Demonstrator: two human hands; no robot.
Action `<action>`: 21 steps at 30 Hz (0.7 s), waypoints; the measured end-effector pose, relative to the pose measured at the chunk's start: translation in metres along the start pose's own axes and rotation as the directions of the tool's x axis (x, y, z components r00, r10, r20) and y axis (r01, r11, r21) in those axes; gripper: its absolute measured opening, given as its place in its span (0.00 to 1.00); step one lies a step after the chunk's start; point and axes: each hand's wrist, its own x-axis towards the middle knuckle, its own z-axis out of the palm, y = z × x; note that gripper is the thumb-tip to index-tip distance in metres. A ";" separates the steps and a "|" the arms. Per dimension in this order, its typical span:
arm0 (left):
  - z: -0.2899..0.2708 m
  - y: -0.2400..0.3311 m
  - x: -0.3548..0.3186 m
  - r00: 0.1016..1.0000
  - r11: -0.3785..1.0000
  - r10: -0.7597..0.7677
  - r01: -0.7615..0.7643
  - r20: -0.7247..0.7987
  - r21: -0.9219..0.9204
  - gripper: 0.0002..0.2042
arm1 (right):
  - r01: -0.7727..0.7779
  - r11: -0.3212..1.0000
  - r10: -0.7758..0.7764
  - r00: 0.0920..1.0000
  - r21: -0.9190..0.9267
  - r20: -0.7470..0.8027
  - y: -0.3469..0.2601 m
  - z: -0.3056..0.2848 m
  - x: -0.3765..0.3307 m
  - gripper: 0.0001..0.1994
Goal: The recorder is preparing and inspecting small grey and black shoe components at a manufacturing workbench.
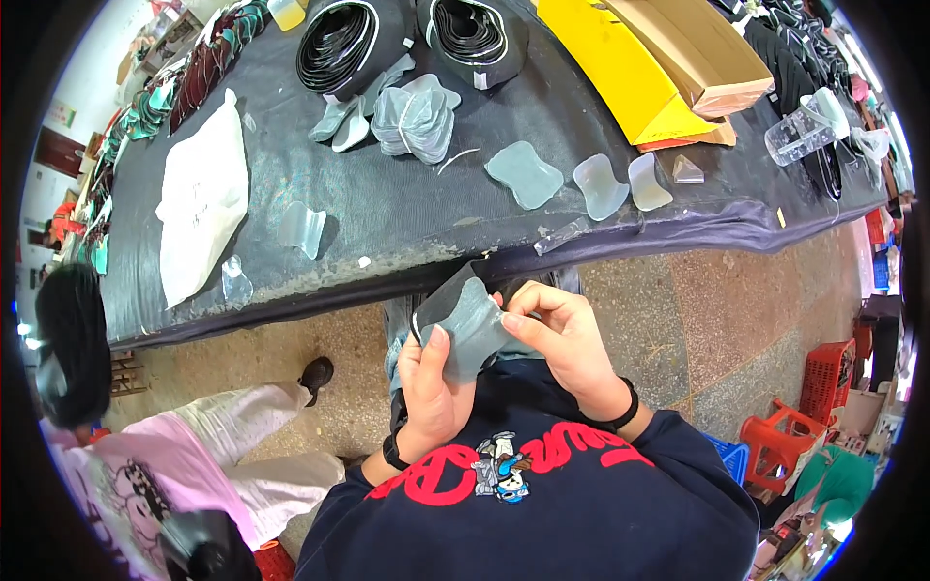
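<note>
In front of my chest, below the table edge, my left hand (433,387) holds a grey translucent shaped sheet (472,329) laid against a black fabric piece (449,298) with a white edge. The left thumb presses on the sheet's face. Beside it, my right hand (565,341) pinches the sheet's right edge between thumb and forefinger. On the table, a stack of similar grey pieces (415,121) is tied with thread. A grey piece (524,174) and two smaller translucent pieces (601,186) lie nearer the edge.
Two rolled black bundles (336,48) stand at the back of the dark table (387,213). A yellow box (630,77) holds a cardboard tray, with a clear plastic container (802,131) to its right. A white bag (203,198) lies left. Another person (165,455) is at lower left.
</note>
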 end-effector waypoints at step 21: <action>0.002 0.015 -0.002 0.989 0.984 -0.130 0.120 -0.073 -0.134 0.19 | 0.379 0.753 -0.408 0.910 -0.538 0.069 0.009 -0.002 0.006 0.05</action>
